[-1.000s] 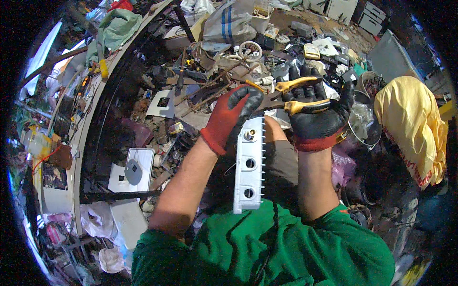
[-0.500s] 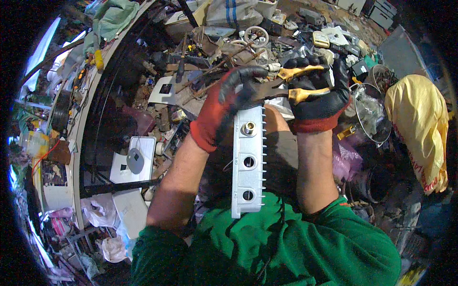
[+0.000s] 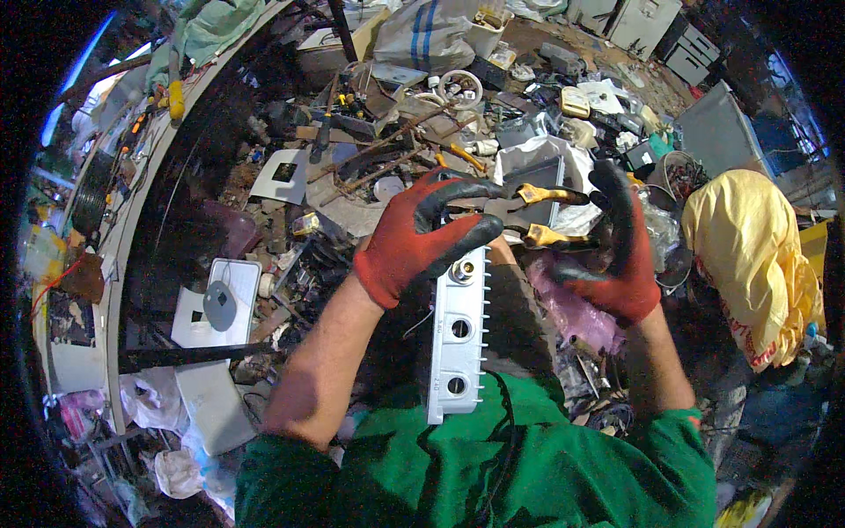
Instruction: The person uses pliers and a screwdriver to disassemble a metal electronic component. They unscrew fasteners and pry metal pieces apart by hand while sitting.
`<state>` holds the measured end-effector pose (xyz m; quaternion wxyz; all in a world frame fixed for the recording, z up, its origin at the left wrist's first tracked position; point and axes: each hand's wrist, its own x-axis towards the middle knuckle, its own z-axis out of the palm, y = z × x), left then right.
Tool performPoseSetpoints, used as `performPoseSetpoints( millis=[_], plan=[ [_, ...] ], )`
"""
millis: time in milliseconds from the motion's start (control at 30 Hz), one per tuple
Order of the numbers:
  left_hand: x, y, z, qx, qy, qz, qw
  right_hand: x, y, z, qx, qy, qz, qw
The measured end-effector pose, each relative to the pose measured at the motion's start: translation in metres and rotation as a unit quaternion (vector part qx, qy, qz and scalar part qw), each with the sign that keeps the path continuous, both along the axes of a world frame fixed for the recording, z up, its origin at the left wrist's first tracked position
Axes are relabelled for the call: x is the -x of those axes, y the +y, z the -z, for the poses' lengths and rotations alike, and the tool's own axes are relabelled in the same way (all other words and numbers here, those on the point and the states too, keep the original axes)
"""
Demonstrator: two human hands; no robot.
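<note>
My left hand (image 3: 414, 233), in a red and black work glove, is closed round the jaw end of pliers with yellow and black handles (image 3: 551, 236). Its thumb and fingers hide most of the jaws, so what they bite cannot be seen. Below that hand a silver metal housing (image 3: 447, 356) stands upright in front of my green shirt, finned along its right side. It has a brass-coloured connector (image 3: 462, 270) near the top and two round holes beneath. Gloved alike, my right hand (image 3: 623, 264) is open beside the spread handles, fingers and thumb apart.
Scrap covers the floor ahead, with a white sack (image 3: 576, 167) beyond the pliers. To the right stand a yellow bag (image 3: 739, 255) and a wire-rimmed bucket (image 3: 682, 172). At left a black-framed bench edge (image 3: 132, 202) runs past white panels (image 3: 238, 304).
My right hand has let go of the pliers' handles and opened, moving right and down. The left hand and housing sit slightly lower in view.
</note>
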<state>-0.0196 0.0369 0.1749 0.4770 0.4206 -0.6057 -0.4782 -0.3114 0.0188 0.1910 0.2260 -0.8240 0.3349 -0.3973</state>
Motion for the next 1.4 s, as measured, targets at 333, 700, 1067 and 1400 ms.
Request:
performPoseSetpoints(
  millis=[333, 700, 1067, 1400],
  plan=[
    [0.028, -0.007, 0.013, 0.163, -0.054, 0.011, 0.985, -0.003, 0.003, -0.024, 0.169, 0.402, 0.065, 0.898],
    [0.054, -0.015, 0.037, 0.193, 0.019, -0.041, 0.980, -0.007, 0.046, -0.030, 0.122, 0.440, 0.126, 0.881],
    [0.059, -0.030, 0.036, 0.237, -0.089, -0.167, 0.953, 0.002, 0.038, -0.027, 0.038, 0.321, 0.109, 0.940],
    [0.045, -0.101, 0.100, 0.281, -0.072, -0.020, 0.957, -0.009, 0.022, -0.024, 0.013, 0.336, 0.107, 0.936]
  ],
)
